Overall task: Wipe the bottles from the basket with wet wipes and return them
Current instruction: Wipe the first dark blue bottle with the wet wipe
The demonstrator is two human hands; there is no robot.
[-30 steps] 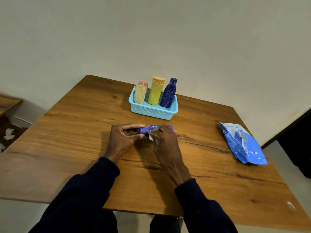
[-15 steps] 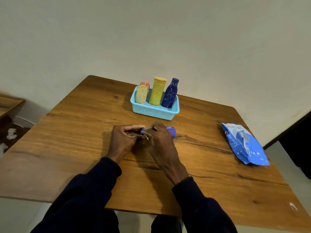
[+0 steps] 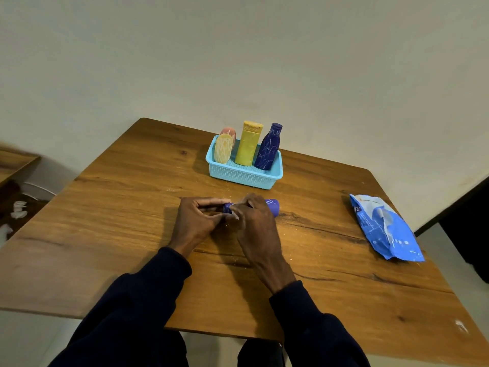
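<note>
The wiping step is in hand. The purple bottle [image 3: 271,206] is lying on its side, low over the counter [image 3: 132,207], in front of the basket [image 3: 243,176]. The left hand [image 3: 197,221] is pinching its cap end. The right hand [image 3: 258,223] is curling round its body with a white wipe [image 3: 234,212], mostly hidden, under the fingers. Next, I think, the bottle is needing a turn, then a place among the others in the basket.

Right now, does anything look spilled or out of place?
Pale specks are scattered on the table in front of the basket, like crumbs. Crumpled white scraps lie on the floor at left.
</note>
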